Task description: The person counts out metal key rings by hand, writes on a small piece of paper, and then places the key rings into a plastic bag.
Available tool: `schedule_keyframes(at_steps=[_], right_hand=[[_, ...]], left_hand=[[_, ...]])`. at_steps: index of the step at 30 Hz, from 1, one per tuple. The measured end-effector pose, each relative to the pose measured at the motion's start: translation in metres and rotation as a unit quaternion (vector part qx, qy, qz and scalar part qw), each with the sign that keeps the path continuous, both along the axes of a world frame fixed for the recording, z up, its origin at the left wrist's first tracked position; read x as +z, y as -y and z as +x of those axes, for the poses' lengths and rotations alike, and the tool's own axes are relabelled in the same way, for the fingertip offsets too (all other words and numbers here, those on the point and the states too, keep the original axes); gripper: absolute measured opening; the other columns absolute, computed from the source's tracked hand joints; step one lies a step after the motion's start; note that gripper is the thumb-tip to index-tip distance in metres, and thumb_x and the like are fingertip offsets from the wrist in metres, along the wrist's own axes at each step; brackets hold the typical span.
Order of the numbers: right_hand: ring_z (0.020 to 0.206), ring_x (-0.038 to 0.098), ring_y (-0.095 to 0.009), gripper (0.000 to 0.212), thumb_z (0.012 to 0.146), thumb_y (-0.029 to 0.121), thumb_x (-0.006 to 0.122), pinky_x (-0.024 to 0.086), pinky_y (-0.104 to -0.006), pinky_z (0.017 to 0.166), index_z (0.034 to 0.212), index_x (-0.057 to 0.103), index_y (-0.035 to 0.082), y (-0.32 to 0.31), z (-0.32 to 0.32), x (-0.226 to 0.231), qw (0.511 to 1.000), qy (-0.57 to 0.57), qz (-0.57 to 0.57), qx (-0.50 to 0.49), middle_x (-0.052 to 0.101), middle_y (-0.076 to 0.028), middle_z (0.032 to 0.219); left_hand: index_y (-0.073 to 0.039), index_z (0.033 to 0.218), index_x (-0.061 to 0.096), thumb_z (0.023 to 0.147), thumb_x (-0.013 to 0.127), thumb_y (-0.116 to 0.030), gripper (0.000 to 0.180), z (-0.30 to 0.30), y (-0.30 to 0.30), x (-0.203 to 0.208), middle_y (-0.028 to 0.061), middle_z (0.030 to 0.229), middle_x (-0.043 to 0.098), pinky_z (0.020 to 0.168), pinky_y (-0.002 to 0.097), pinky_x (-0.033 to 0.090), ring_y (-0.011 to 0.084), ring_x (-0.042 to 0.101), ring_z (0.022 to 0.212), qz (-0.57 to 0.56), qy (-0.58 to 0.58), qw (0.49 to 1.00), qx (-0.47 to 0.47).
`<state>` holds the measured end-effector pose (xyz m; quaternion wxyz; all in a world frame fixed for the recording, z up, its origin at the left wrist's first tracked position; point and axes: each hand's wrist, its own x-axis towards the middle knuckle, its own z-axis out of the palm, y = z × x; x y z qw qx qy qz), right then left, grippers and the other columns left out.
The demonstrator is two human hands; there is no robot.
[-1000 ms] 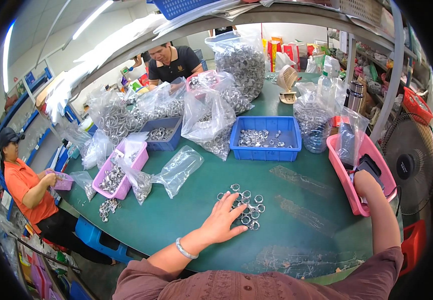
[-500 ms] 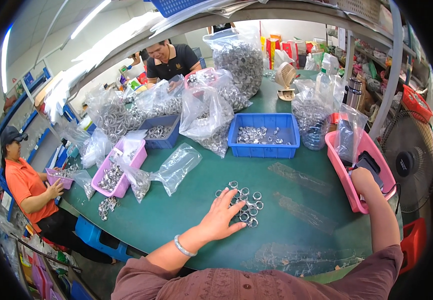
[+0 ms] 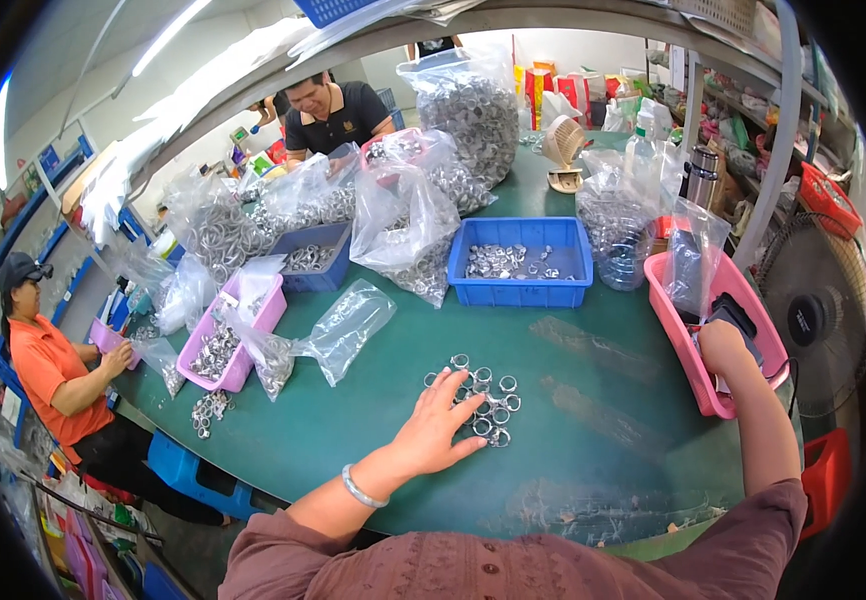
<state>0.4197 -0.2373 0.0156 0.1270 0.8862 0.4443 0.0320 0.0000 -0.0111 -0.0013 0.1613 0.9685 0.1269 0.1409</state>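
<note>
My left hand (image 3: 437, 428) lies with its fingers spread on the left side of a loose group of small shiny metal rings (image 3: 500, 405) on the green table. Some rings are partly under its fingertips. A pale bangle (image 3: 362, 487) circles my left wrist. At the right, my right hand (image 3: 723, 347) reaches down into a long pink basket (image 3: 669, 330). Its fingers are hidden there, beside a dark object (image 3: 736, 318) with a cable. A clear plastic bag with a dark item (image 3: 690, 268) leans at the basket's far end.
A blue tray (image 3: 521, 290) of metal parts stands ahead, near bulging clear bags (image 3: 408, 225). A pink-purple basket (image 3: 265, 312) and a flat plastic bag (image 3: 349, 330) lie leftward. A black fan (image 3: 806, 318) stands right. Two co-workers are at the table's left and far sides.
The view has shifted slightly. My left hand stays on the rings and my right hand stays in the pink basket. The co-worker in orange at left now tilts a small basket up.
</note>
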Motion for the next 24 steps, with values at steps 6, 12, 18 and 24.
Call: schedule_keyframes(at_steps=[6, 12, 18, 24], right_hand=[[0.075, 0.064, -0.034, 0.017, 0.058, 0.012, 0.068, 0.050, -0.0395, 0.070, 0.073, 0.070, 0.005, 0.005, 0.017, -0.005, 1.000, -0.012, -0.026, 0.010, 0.066, -0.019, 0.078], [0.066, 0.062, -0.029, 0.015, 0.056, 0.017, 0.070, 0.049, -0.0376, 0.062, 0.070, 0.070, 0.010, -0.014, 0.012, 0.022, 0.995, -0.003, -0.095, 0.043, 0.065, -0.013, 0.070], [0.083, 0.065, -0.032, 0.027, 0.063, 0.003, 0.066, 0.052, -0.0401, 0.073, 0.089, 0.072, 0.008, -0.020, -0.005, 0.032, 0.998, -0.024, -0.049, 0.008, 0.067, -0.017, 0.086], [0.089, 0.064, -0.032, 0.038, 0.064, 0.000, 0.065, 0.051, -0.0395, 0.076, 0.100, 0.070, 0.009, -0.006, -0.008, 0.030, 0.998, -0.036, -0.044, 0.002, 0.067, -0.016, 0.092]], left_hand=[[-0.009, 0.126, 0.050, 0.077, 0.070, -0.031, 0.058, 0.003, 0.001, 0.002, 0.0233, 0.138, 0.031, 0.105, 0.0519, 0.027, 0.0460, 0.025, 0.131, -0.007, -0.007, 1.000, -0.007], [-0.011, 0.128, 0.050, 0.071, 0.075, -0.035, 0.066, 0.011, 0.005, -0.002, 0.0231, 0.139, 0.031, 0.106, 0.0571, 0.020, 0.0461, 0.024, 0.131, 0.024, -0.044, 0.999, -0.012], [-0.019, 0.132, 0.049, 0.075, 0.070, -0.043, 0.066, 0.036, 0.015, -0.011, 0.0194, 0.144, 0.028, 0.107, 0.0599, 0.011, 0.0432, 0.021, 0.134, 0.093, -0.111, 0.988, -0.052], [-0.022, 0.122, 0.058, 0.079, 0.064, -0.043, 0.049, 0.048, 0.008, -0.025, 0.0139, 0.139, 0.040, 0.104, 0.0615, 0.017, 0.0395, 0.030, 0.131, 0.129, -0.063, 0.986, -0.079]])
